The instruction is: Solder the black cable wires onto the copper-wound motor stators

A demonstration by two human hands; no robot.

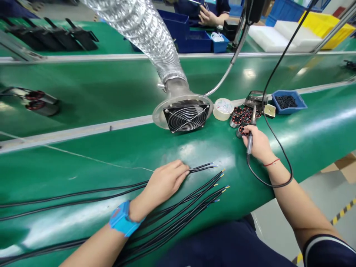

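Observation:
My left hand [169, 178] is closed over two black cables [201, 168], whose stripped ends stick out past the fingertips. A thin solder wire [111, 163] comes in from the left and runs under this hand. Held in my right hand [258, 144] is a soldering iron [249, 142], its tip up by the stand. The fingertips of that hand are at a motor stator [242, 131] with copper windings; whether they grip it I cannot tell. Several more stators [246, 118] stand just behind. More black cables [183, 218] with bared ends lie in front of my left hand.
A fume extractor fan [188, 116] hangs over the bench on a foil duct [150, 33]. Beside the stators are a round tub [223, 109], an iron stand [254, 98] and a blue bin [289, 107] of black pieces. The iron's cord [287, 163] loops over my right forearm. Opposite, a person's hand [208, 16] shows.

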